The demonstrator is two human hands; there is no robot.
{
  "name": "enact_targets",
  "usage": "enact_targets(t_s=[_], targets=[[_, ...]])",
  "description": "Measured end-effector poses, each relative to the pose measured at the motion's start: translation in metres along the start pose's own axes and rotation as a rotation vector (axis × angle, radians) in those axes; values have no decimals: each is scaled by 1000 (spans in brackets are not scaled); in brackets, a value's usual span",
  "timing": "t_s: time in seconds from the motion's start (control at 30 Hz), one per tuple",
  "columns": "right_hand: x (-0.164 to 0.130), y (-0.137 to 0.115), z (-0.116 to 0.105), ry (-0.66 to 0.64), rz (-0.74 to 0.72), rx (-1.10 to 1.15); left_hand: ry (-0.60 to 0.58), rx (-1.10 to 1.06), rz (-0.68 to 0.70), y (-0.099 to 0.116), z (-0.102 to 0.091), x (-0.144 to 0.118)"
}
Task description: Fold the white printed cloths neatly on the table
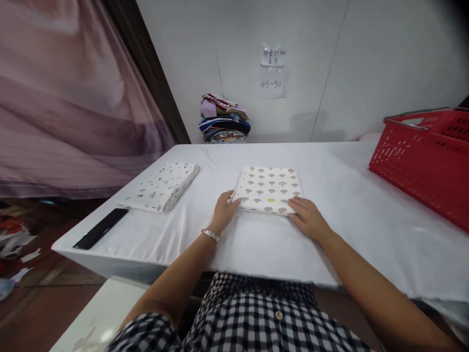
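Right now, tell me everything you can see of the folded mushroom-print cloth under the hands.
The folded mushroom-print cloth is a neat rectangle of cream fabric, several layers thick, printed with rows of grey mushrooms plus a few red, dark and yellow ones. It lies flat on the white table, near the front edge. The left hand touches its near-left corner; the right hand rests on its near-right corner, fingers flat. Nothing else touches it.

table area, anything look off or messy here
On the table, little: the folded mushroom-print cloth lies square under the left hand and right hand. The black flat object sits close to the table's left edge. Loose scraps litter the floor at left.
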State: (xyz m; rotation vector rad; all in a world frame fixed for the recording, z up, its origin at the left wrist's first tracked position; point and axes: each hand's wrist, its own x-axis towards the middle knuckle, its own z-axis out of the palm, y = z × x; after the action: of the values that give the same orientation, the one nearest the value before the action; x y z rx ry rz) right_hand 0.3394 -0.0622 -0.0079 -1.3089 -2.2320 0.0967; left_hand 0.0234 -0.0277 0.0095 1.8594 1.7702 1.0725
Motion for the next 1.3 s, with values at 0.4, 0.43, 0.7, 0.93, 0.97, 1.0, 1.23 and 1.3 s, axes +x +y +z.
enact_targets(t_s=[0.4,0.43,0.7,0.93,0.97,1.0,1.23,1.3], targets=[[-4,-3,3,10,94,-67,-247,409,519,-1,-1,0],[-5,-5,4,13,139,-92,-243,404,516,-2,-2,0],[-9,-17,12,-35,255,-215,-214,470,551,-7,-6,3],[-5,-25,11,-10,237,-238,-229,529,562,10,-9,-4],[-1,-31,9,-2,224,-247,-214,532,588,17,-7,-6],[5,-39,7,3,195,-256,-196,529,630,23,-4,-7],[36,-64,20,-187,30,-260,-181,538,743,27,31,11],[35,-61,24,-253,59,-234,-195,540,723,19,35,14]])
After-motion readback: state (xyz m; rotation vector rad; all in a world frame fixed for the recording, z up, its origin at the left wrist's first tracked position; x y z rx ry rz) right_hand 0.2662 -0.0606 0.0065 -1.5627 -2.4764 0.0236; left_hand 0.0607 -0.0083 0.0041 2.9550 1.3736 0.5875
